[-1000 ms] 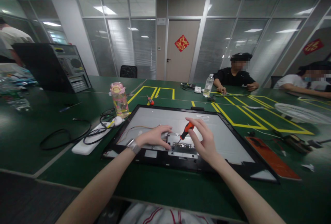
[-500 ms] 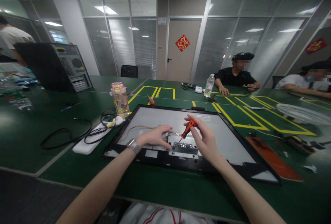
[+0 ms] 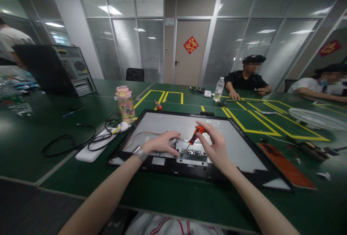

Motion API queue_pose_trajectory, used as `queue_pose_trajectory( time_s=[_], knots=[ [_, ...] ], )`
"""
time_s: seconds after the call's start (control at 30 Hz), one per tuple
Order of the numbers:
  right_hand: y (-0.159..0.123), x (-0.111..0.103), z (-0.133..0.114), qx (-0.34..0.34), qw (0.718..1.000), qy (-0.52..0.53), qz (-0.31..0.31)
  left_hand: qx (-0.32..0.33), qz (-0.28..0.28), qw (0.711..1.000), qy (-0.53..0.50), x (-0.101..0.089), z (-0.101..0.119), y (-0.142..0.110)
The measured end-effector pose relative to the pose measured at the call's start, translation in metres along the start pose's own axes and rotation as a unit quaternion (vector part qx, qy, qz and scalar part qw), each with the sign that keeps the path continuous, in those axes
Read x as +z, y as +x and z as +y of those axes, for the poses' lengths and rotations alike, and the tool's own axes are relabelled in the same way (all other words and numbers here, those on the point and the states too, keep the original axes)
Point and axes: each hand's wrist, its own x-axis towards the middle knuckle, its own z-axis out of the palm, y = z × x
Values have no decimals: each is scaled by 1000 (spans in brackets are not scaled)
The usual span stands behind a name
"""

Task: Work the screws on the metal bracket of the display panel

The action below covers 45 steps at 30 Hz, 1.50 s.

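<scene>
A flat monitor panel (image 3: 151, 123) with a black frame lies on the table in front of me, its grey back facing up. Near its front edge sits a silvery metal bracket (image 3: 199, 162) with a hinge piece in the middle. My left hand (image 3: 162, 143) grips the bracket's left end between thumb and fingers. In my right hand (image 3: 217, 146) is a red and black screwdriver (image 3: 193, 139), tilted, with its shaft pointing down-left at the left part of the bracket. Whether the tip sits in a screw is too small to tell.
A white power strip (image 3: 93, 146) with a black cable and a pink-lidded bottle (image 3: 125, 106) stand left. Behind the panel lies another screwdriver (image 3: 158, 105). An orange-red plate (image 3: 291, 168) lies right. A computer case (image 3: 48, 68) is far left; people sit far right.
The screwdriver in my right hand has tilted slightly, its tip shifting a little down-left. My left hand stays on the bracket.
</scene>
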Motion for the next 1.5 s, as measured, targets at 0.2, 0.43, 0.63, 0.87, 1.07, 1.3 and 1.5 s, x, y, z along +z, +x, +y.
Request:
queue_pose_trajectory(
  time_s=[0.2, 0.43, 0.63, 0.87, 1.07, 1.3, 1.5],
  knots=[
    [1, -2, 0, -4, 1000, 15, -21, 4, 2, 1000, 6, 0, -1, 0],
    [2, -1, 2, 14, 1000, -10, 24, 3, 3, 1000, 10, 1, -2, 1],
    [1, -2, 3, 43, 997, 68, -21, 16, 3, 1000, 11, 2, -7, 1],
    [2, -1, 3, 35, 999, 4, 24, 3, 2, 1000, 8, 2, -5, 1],
    [1, 1, 3, 47, 996, 68, -21, 12, 6, 1000, 9, 2, -5, 1],
    [1, -2, 0, 25, 999, 40, -3, 6, 6, 1000, 8, 2, -3, 0],
    [0, -1, -2, 34, 997, 63, -13, 8, 3, 1000, 7, 1, -4, 0]
  ],
)
